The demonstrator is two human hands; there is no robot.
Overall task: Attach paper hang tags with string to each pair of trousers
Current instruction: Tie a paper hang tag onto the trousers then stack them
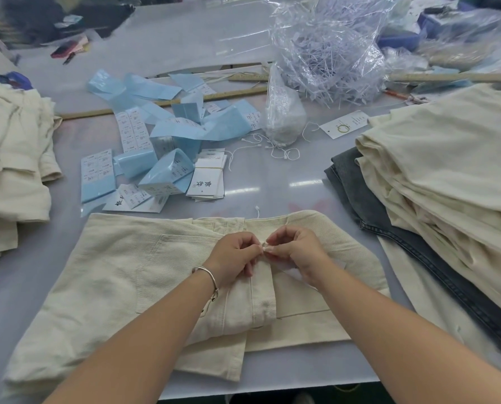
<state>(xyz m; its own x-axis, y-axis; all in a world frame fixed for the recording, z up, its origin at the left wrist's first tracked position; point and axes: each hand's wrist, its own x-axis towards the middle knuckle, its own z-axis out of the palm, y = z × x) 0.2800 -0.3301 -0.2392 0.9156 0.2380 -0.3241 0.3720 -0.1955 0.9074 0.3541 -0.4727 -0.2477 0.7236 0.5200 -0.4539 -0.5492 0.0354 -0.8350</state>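
Note:
A folded pair of cream trousers [121, 275] lies in front of me on the grey table. My left hand [234, 256] and my right hand [297, 252] meet over its waistband, fingertips pinching a small white string end between them. A white hang tag [293, 274] shows partly under my right hand. A short piece of string [257, 212] sticks up at the waistband edge. A stack of white paper hang tags [207, 177] lies beyond the trousers, with loose white strings [272, 147] further back.
Cream trousers are piled at the left [13, 158] and higher at the right [447, 170], with a dark denim pair [389, 223] beneath. Blue label strips [161, 123], a bag of strings [284, 112], clear plastic wrap [331, 48] and wooden sticks [161, 103] lie behind.

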